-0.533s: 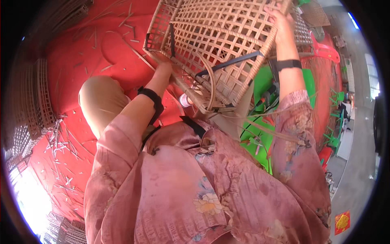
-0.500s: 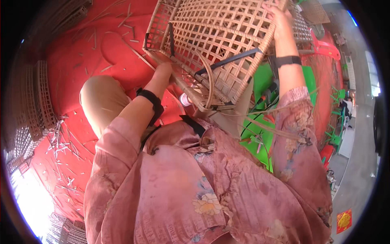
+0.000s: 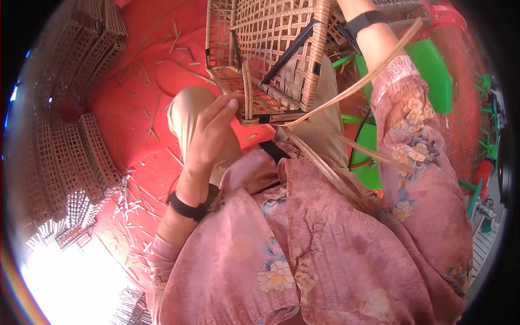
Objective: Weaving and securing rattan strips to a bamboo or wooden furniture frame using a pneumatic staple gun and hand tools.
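A person in a pink floral shirt [image 3: 238, 254] sits bent over a woven basket [image 3: 279, 38], a black band [image 3: 187, 208] around the left wrist and another [image 3: 364, 21] around the right. The left hand [image 3: 214, 130] rises at the basket's lower left corner, fingers nearly straight and side by side; whether the fingertips pinch the rim cannot be told. The right forearm [image 3: 374, 46] reaches up past the basket's right side and out at the top edge, leaving the right hand out of sight and its grip impossible to tell. Pale, loose strips [image 3: 355, 91] fan out from the basket's lower edge, one slanting up in front of the right sleeve, others running down toward the shirt. The basket itself stands tilted at top center, above the lap and between the knees of tan trousers [image 3: 188, 111], its open lattice walls bound at the edges and crossed by black straps [image 3: 290, 52]. Below spreads a red floor covering [image 3: 143, 103], littered at left with cut scraps [image 3: 129, 203]. Bright green plastic seats [image 3: 431, 76] show at right. Stacked lattice pieces [image 3: 67, 162] line the far left, near a glaring patch of light [image 3: 76, 281].
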Demonstrator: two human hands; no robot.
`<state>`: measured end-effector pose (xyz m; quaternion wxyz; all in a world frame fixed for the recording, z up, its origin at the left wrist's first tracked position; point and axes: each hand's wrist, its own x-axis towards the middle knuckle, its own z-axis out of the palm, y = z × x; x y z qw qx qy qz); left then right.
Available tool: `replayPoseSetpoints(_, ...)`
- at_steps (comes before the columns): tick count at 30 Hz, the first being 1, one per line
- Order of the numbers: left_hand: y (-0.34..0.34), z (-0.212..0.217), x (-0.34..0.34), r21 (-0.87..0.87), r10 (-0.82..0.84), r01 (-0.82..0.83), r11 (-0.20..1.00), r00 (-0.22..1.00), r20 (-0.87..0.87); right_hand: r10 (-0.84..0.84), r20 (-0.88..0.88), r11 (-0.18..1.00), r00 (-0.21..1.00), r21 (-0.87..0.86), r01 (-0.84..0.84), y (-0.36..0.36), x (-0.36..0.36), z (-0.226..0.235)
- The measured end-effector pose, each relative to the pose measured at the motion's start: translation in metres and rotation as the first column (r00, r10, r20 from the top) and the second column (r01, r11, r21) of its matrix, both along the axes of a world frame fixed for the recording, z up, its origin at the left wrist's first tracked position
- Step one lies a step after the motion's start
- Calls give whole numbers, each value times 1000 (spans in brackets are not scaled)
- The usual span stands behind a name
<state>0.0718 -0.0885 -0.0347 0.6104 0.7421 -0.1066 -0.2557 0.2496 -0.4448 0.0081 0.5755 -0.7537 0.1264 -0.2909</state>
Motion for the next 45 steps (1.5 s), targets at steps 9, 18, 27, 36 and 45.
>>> replayPoseSetpoints(9,-14,9,-2,38,-97,101,994,990,-99,-6,-39,998,999,55,9,1,4,-8)
replayPoseSetpoints(18,-24,0,-11,-29,136,-141,990,983,-123,-32,-53,999,998,14,33,12,-15,11)
replayPoseSetpoints(27,-32,-5,-11,-108,158,-181,978,970,-186,-105,504,833,858,-426,352,46,-49,22)
replayPoseSetpoints(36,-37,2,-19,-119,133,-165,979,962,-238,598,-295,750,745,-120,-650,132,-179,-44)
replayPoseSetpoints(45,-23,-14,-21,-14,31,-36,999,965,-262,689,-469,700,552,627,-341,149,-202,-68)
